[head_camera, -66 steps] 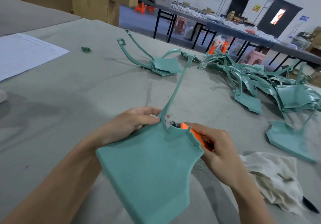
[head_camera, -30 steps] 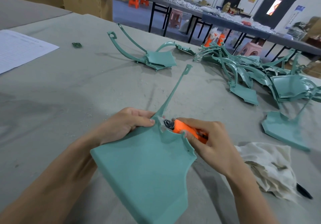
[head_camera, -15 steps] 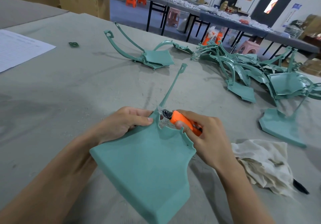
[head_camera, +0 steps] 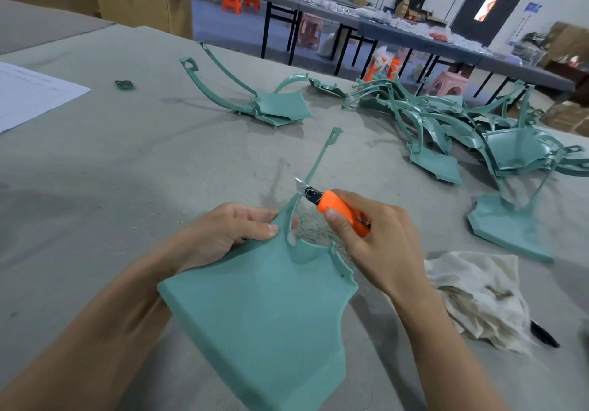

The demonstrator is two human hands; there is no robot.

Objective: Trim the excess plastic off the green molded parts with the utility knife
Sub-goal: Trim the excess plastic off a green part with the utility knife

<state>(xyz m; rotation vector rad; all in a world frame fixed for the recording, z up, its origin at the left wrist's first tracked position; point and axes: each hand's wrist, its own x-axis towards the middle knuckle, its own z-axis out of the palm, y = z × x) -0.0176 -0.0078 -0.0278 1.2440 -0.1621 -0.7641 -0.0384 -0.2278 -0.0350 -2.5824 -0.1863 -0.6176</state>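
The step in hand looks to be trimming along the thin stem [head_camera: 319, 159] that rises from the top edge of one green molded part [head_camera: 264, 308]. The left hand [head_camera: 223, 235] grips that part at its upper corner, thumb pressed on the face right beside the stem's root, and holds the broad panel tilted up between the two forearms. The right hand [head_camera: 376, 245] is curled round the orange utility knife [head_camera: 339, 210], thumb laid on the front of the handle. The short blade [head_camera: 300, 183] is out and lies against or just beside the stem, a little beyond the left fingertips; whether it is actually biting cannot be told. Pale shavings [head_camera: 314, 229] lie on the table [head_camera: 127, 162] between the hands. Next, the blade probably needs a shallow angle along the stem's edge, stroking away from the left thumb, with that hand bracing the part so the slender stem does not flex. A rag [head_camera: 478, 296] lies just right of the right wrist, and a heap of green parts [head_camera: 452, 130] lies well beyond it.
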